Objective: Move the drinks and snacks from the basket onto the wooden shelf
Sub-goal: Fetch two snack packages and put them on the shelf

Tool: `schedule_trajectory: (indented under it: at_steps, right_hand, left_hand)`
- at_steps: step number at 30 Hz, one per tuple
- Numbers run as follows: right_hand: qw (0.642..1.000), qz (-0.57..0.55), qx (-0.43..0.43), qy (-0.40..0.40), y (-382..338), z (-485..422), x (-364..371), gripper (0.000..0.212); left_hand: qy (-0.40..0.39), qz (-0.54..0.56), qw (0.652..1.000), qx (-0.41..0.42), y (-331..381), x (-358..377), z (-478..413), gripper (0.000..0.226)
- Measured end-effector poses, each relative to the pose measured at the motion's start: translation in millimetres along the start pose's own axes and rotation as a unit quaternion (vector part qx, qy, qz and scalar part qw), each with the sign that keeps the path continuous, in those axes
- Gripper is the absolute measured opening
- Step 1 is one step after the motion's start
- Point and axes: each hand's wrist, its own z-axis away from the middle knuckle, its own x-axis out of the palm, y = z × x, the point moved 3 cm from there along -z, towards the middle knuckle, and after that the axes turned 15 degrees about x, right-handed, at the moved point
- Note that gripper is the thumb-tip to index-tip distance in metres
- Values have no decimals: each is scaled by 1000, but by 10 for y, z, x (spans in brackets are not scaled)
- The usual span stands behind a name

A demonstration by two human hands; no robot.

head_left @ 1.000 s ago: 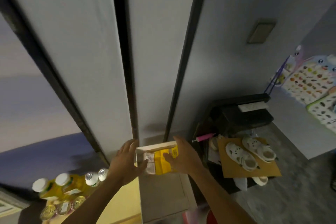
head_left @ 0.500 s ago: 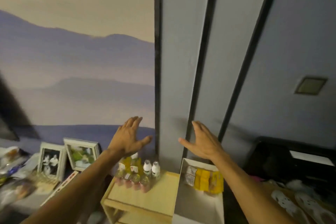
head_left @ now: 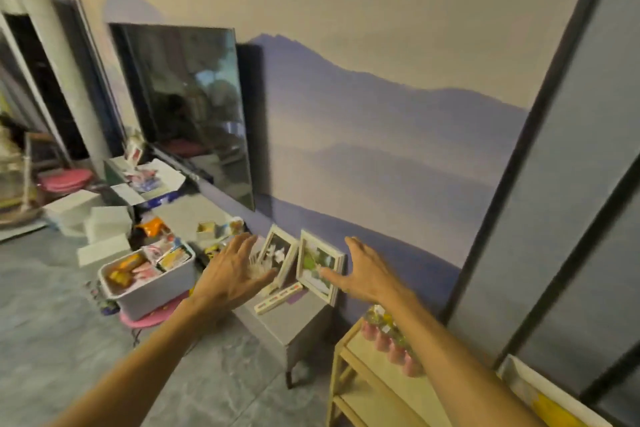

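Since a second earlier, both hands had let go of the yellow cartons and the view had swung left, off the white box and toward the basket. The left hand (head_left: 230,276) and the right hand (head_left: 369,276) hung in the air side by side, backs to the camera, with fingers (head_left: 242,244) straight and spread and nothing in either of them. Behind them two photo frames (head_left: 320,269) leaned on the wall, on a low grey desk (head_left: 294,319). The basket (head_left: 159,289), a pale tub, sat on a pink stool (head_left: 149,319) left of the left hand and apart from it, filled with snack packets (head_left: 138,265) in orange, pink and yellow; their labels were too blurred to read. The wooden shelf (head_left: 377,364) stood under the right forearm, just right of the desk, and on its top board a cluster of bottles (head_left: 384,343) with pink bases stood against the wall, partly hidden by the arm. At the lower right edge, the white box (head_left: 519,378) held a yellow carton (head_left: 554,407), cut off by the frame.
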Motion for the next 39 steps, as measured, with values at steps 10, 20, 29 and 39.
schedule_trajectory:
  at_steps: [10, 20, 29, 39]
  right_hand:
    - [987, 65, -137, -61, -2858, -734, 1324, 103]
    - [971, 88, -181, -129, -4451, -1694, 2530, 111]
    - [965, 84, -193, -158, -5442, -3053, 3275, 98]
    - [961, 119, -133, -213, -6003, -4577, 4189, 100]
  left_hand:
    - [16, -33, 981, -190, -2550, -983, 1061, 101]
    - [16, 0, 960, -278, -4147, -1304, 1328, 95]
    - [-14, 5, 950, -312, -5631, -1060, 674, 98]
    - [-51, 66, 945, -318, -7116, -565, -254, 85]
